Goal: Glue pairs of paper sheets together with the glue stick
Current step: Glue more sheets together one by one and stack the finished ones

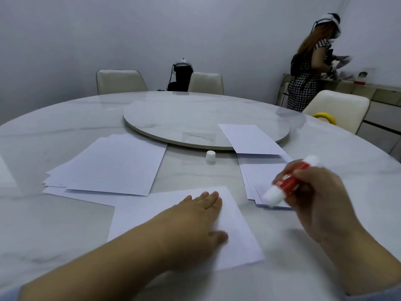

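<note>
A single white paper sheet [236, 231] lies on the table in front of me. My left hand [195, 220] presses flat on it with straight fingers. My right hand [316, 200] grips a red and white glue stick [286, 183], uncapped, its white tip pointing down-left above the edge of the right paper stack [260, 177]. The stick is blurred. Its white cap [210, 155] stands on the table between the stacks. A larger stack of white sheets [112, 166] lies to the left. Another sheet [249, 137] rests partly on the turntable.
The round marble table [54, 224] carries a raised turntable [184, 118] in its middle. A yellow tape roll [324, 117] sits at the far right edge. Cream chairs [119, 81] ring the table. A person [308, 68] stands at a sideboard at the back right.
</note>
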The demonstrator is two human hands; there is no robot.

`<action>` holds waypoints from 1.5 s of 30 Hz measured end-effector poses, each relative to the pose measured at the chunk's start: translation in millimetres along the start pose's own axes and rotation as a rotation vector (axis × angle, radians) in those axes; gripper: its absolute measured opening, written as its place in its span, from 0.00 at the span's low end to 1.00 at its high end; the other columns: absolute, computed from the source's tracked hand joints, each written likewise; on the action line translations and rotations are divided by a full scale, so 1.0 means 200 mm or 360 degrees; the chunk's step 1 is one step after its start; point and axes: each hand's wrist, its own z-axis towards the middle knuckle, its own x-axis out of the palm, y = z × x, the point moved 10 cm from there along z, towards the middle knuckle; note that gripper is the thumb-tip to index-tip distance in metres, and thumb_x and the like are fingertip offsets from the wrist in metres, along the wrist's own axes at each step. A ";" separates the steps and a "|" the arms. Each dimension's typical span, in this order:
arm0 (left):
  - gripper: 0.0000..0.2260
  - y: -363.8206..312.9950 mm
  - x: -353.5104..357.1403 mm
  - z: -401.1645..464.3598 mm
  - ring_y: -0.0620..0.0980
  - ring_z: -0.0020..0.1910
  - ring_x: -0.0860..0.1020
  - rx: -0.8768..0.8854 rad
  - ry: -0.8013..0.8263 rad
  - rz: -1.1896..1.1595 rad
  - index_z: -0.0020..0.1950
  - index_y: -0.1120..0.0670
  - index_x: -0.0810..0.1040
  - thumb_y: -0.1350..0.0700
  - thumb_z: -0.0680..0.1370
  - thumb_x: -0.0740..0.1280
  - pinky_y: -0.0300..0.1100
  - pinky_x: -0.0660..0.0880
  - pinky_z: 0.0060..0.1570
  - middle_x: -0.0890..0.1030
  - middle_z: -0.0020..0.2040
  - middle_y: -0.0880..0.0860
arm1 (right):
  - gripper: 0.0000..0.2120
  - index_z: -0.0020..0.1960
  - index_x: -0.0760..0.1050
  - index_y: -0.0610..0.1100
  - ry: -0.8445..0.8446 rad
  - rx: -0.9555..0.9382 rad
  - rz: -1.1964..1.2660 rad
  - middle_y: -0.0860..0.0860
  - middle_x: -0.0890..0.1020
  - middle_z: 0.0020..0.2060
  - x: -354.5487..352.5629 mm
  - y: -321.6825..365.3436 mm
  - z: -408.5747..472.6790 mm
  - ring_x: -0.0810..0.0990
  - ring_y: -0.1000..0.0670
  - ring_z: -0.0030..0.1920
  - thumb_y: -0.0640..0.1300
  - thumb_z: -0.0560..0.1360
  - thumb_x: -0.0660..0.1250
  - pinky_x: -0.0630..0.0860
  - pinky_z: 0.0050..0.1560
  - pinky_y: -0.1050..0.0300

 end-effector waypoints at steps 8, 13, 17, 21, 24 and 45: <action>0.23 -0.19 0.08 0.05 0.32 0.73 0.44 0.0134 0.0219 -0.0326 0.77 0.43 0.53 0.55 0.82 0.53 0.39 0.32 0.69 0.50 0.77 0.38 | 0.22 0.28 0.81 0.47 -0.0371 -0.0032 0.0469 0.51 0.79 0.27 -0.19 -0.02 0.06 0.77 0.53 0.28 0.37 0.76 0.58 0.68 0.25 0.68; 0.28 0.08 -0.08 -0.03 0.44 0.76 0.41 -0.0218 -0.0251 0.0184 0.77 0.46 0.49 0.40 0.80 0.52 0.44 0.38 0.73 0.43 0.78 0.46 | 0.14 0.37 0.78 0.44 -0.0227 -0.0127 0.0159 0.47 0.80 0.30 -0.12 0.01 0.03 0.76 0.51 0.28 0.32 0.76 0.60 0.69 0.25 0.64; 0.27 0.17 -0.11 0.01 0.41 0.76 0.42 -0.0300 -0.0067 -0.0149 0.77 0.45 0.50 0.42 0.80 0.55 0.40 0.41 0.72 0.44 0.78 0.42 | 0.08 0.42 0.78 0.43 -0.0016 -0.0308 -0.0267 0.48 0.83 0.32 0.05 0.08 0.02 0.78 0.51 0.29 0.32 0.75 0.65 0.75 0.29 0.63; 0.29 0.18 -0.14 0.07 0.44 0.76 0.42 -0.0375 -0.0273 -0.0212 0.78 0.46 0.44 0.40 0.80 0.50 0.42 0.43 0.73 0.42 0.78 0.43 | 0.04 0.45 0.78 0.46 0.0158 -0.0308 -0.0692 0.49 0.85 0.36 0.25 0.05 0.11 0.83 0.49 0.35 0.38 0.73 0.70 0.82 0.39 0.51; 0.29 0.17 -0.07 0.11 0.44 0.76 0.41 -0.0371 -0.0226 -0.0082 0.78 0.51 0.42 0.43 0.81 0.50 0.40 0.41 0.72 0.41 0.78 0.48 | 0.02 0.44 0.77 0.45 0.0242 -0.0264 -0.0935 0.48 0.85 0.37 0.37 -0.03 0.19 0.82 0.43 0.39 0.41 0.73 0.69 0.80 0.47 0.41; 0.26 0.17 -0.04 0.13 0.45 0.76 0.41 -0.0310 -0.0187 -0.0034 0.78 0.54 0.42 0.49 0.83 0.47 0.39 0.40 0.73 0.41 0.78 0.51 | 0.10 0.38 0.75 0.47 0.0549 -0.0275 -0.1364 0.52 0.80 0.34 0.40 -0.02 -0.01 0.73 0.56 0.30 0.53 0.62 0.65 0.70 0.31 0.61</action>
